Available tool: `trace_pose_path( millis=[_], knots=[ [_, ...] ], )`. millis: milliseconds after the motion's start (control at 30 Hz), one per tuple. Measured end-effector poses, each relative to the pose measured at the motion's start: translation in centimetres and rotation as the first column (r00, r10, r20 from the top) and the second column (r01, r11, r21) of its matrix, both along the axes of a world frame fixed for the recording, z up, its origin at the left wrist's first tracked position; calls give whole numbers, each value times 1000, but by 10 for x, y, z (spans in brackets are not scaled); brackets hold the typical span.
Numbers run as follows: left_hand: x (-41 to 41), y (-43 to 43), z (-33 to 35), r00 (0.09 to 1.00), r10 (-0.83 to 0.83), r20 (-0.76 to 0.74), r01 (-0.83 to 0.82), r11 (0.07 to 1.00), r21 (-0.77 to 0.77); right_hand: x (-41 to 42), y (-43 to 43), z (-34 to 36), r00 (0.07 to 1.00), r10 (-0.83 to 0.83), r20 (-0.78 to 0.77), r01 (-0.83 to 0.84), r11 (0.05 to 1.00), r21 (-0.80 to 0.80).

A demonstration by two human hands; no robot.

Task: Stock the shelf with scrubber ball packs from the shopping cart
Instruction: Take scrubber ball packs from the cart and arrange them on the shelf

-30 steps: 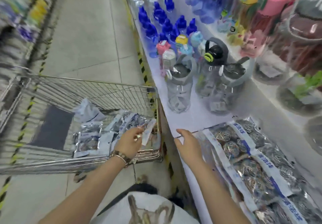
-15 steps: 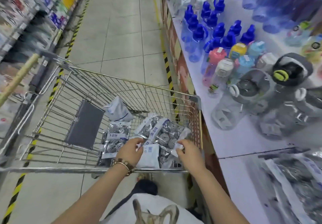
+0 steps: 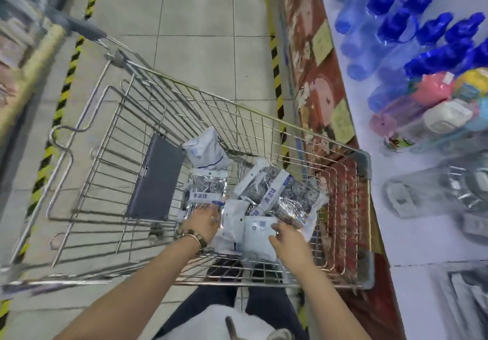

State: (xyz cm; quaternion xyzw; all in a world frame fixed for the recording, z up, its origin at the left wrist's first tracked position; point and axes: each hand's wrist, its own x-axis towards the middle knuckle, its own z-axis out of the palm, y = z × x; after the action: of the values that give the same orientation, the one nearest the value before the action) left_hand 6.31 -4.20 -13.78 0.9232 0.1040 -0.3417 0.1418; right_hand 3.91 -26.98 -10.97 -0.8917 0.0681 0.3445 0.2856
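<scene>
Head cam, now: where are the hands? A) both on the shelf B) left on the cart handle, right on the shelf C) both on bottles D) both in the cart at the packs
D: the left hand and right hand both reach over the shopping cart rim onto the scrubber ball packs inside.

Two scrubber ball packs [image 3: 207, 185] each bear the printed label "清洁球".

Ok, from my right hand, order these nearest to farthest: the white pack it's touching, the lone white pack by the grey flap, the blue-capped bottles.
1. The white pack, at the right hand, near end of the cart.
2. The lone white pack, deeper in, beside the grey flap.
3. The blue-capped bottles, on the shelf, far right.
</scene>
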Motion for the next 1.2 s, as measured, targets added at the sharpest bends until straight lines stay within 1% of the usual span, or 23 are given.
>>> trace_pose_path(
  millis=[67, 133, 233, 333, 400, 467, 500, 633, 700, 733, 800, 833, 900, 933, 1000, 1067, 1133, 1200],
  knots=[
    [1, 5, -18, 995, -11, -103, 10, 1000, -4, 3, 3, -7, 999, 20, -28, -21, 999, -31],
    [2, 11, -35, 982, 14, -188, -19, 1000, -24, 4, 4, -16, 999, 22, -48, -24, 999, -41],
    [3, 21, -62, 952, 148, -268, -155, 988, -3, 8, 5, -34, 996, 29, -85, -32, 999, -33],
    [10, 37, -87, 910, 314, -272, -316, 948, 39, 16, 7, -53, 989, 59, -136, -65, 997, -39],
    [13, 50, -108, 860, 433, -271, -439, 897, 40, 20, 10, -65, 984, 94, -154, -101, 994, -38],
    [15, 58, -121, 791, 549, -268, -560, 828, 43, 25, 13, -74, 978, 109, -176, -116, 993, -32],
    [16, 58, -123, 762, 589, -270, -599, 799, 52, 27, 14, -77, 978, 107, -180, -114, 993, -29],
    [27, 51, -130, 669, 684, -290, -701, 711, 60, 33, 18, -87, 979, 82, -187, -87, 996, -21],
    [28, 47, -132, 608, 745, -273, -771, 637, 21, 33, 21, -90, 977, 82, -198, -88, 996, -20],
    [29, 45, -133, 600, 753, -270, -781, 625, 6, 34, 22, -90, 976, 82, -204, -87, 996, -18],
    [29, 39, -130, 634, 727, -264, -759, 650, -32, 35, 24, -91, 974, 75, -212, -79, 997, -11],
    [30, 36, -128, 640, 725, -254, -759, 649, -58, 36, 25, -91, 974, 65, -217, -66, 998, 0],
    [30, 31, -120, 616, 750, -243, -787, 603, -134, 39, 29, -90, 971, 14, -240, -8, 1000, 28],
    [30, 29, -114, 613, 751, -245, -790, 590, -170, 41, 31, -88, 967, -37, -253, 49, 998, 41],
    [30, 26, -103, 675, 685, -274, -738, 626, -254, 46, 37, -83, 944, -185, -275, 211, 975, 68],
    [28, 21, -90, 712, 600, -366, -702, 606, -374, 51, 42, -78, 897, -322, -303, 364, 927, 91],
    [27, 14, -77, 751, 496, -437, -660, 601, -451, 56, 46, -75, 845, -407, -347, 469, 875, 116],
    [25, 8, -72, 792, 389, -470, -604, 616, -507, 60, 49, -74, 784, -469, -408, 562, 815, 143]
  ],
)
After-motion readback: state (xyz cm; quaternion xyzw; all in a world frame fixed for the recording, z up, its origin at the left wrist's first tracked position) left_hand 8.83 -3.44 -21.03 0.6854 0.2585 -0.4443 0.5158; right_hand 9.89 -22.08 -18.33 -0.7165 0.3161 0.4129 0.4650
